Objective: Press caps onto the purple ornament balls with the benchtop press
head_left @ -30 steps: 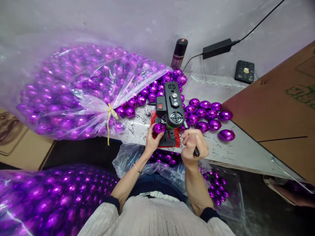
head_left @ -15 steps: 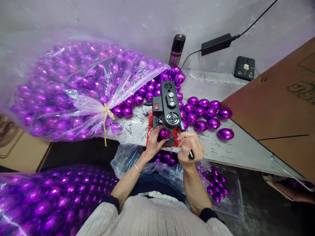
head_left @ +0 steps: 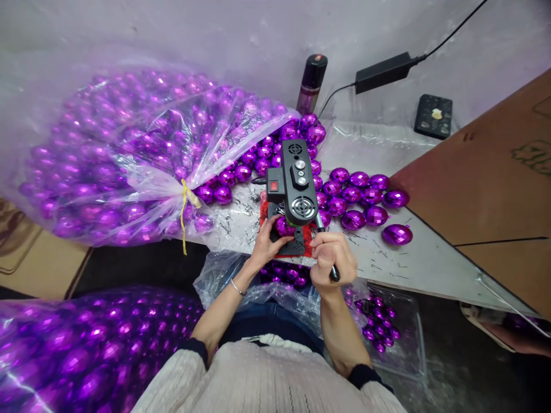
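Observation:
My left hand (head_left: 267, 244) holds a shiny purple faceted ball (head_left: 284, 226) under the head of a small black machine (head_left: 295, 182) that stands on a red base (head_left: 306, 235) at the table's near edge. My right hand (head_left: 332, 259) is closed round the machine's black lever handle (head_left: 333, 274), just right of the base. Several loose purple balls (head_left: 357, 201) lie on the table to the right of the machine, and more spill toward it from the left.
A large tied clear bag of purple balls (head_left: 116, 160) fills the table's left side; another (head_left: 86, 350) lies at my lower left. An open bag of balls (head_left: 293, 275) sits on my lap. A dark bottle (head_left: 312, 83), power adapter (head_left: 383, 71), black phone (head_left: 433, 116) and cardboard box (head_left: 486, 189) stand behind and right.
My left hand brought the ball from the left of the base in under the machine's head. My right hand shifted slightly left and up with the lever.

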A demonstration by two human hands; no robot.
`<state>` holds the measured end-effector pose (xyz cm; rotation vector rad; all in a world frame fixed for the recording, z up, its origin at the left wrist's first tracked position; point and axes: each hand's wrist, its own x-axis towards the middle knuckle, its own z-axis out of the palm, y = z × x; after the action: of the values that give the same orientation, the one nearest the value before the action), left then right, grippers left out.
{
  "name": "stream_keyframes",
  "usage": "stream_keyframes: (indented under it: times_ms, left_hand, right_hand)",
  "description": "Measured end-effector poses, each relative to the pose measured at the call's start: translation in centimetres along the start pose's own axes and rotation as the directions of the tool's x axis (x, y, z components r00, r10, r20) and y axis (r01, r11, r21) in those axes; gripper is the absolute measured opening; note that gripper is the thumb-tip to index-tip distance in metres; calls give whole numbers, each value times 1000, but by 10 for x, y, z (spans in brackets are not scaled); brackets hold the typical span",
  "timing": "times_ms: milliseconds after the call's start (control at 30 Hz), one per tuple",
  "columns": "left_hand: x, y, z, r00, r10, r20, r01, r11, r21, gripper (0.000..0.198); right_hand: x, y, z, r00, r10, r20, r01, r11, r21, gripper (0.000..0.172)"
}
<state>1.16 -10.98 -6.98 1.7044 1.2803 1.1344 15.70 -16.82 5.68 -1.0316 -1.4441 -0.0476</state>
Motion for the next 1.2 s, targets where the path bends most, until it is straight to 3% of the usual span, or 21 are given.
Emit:
stream_keyframes:
  times_ms: [267, 500, 667, 900, 1000, 1200]
  left_hand:
    - [-2, -1, -14, 988, -148, -46, 137, 973, -183, 71]
    - [6, 1, -24, 978, -208, 1, 197, 923, -331, 66]
    - [0, 3, -14, 989, -145, 21, 146, 968, -204, 67]
    - [-6, 2, -11, 990, 134, 36, -138, 976, 165, 66]
    - [-7, -2, -6, 982, 183, 43, -188, 964, 189, 67]
    - [-6, -9, 3, 988, 152, 39, -156, 974, 165, 69]
  right_hand:
    - [2, -2, 0, 1000, -3, 1, 3, 1000, -17, 30]
    - [1, -3, 2, 1000, 8, -16, -8, 1000, -8, 29]
    - [2, -2, 1, 1000, -2, -12, 1, 1000, -14, 28]
    - [1, -1, 1, 1000, -6, 2, 6, 1000, -12, 27]
    - [1, -1, 1, 1000, -14, -5, 14, 1000, -13, 27]
    - [-2, 0, 0, 1000, 12, -5, -12, 1000, 13, 27]
